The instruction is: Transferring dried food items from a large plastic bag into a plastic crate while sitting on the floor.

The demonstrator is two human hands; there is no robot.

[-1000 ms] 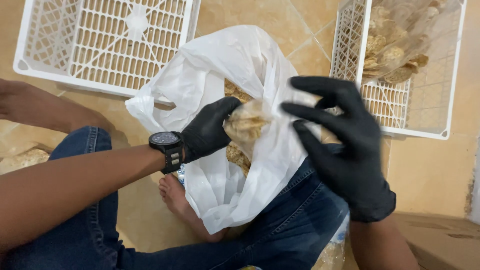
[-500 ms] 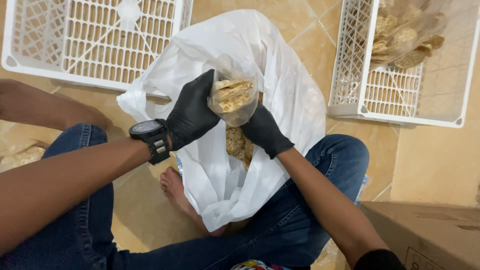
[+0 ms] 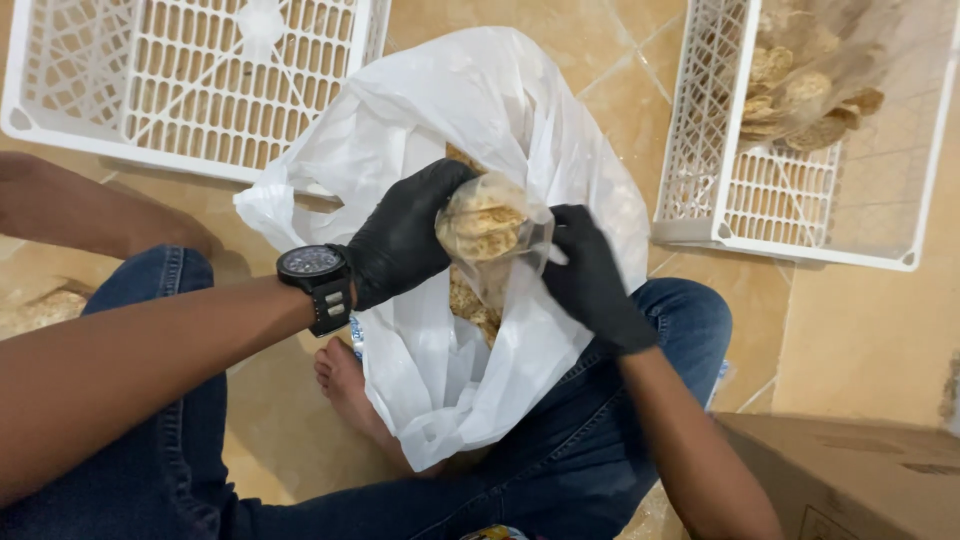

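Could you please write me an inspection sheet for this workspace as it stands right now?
Surface: tan tiled floor.
Job's things: small clear packet of round crackers, held over an open white plastic bag with more crackers inside.
Clutter: empty white crate; second white crate holding a filled packet; cardboard box.
Grippers: left hand and right hand, black-gloved, both gripping the packet.
Cables: nothing seen.
Surroundings: another person's arm.
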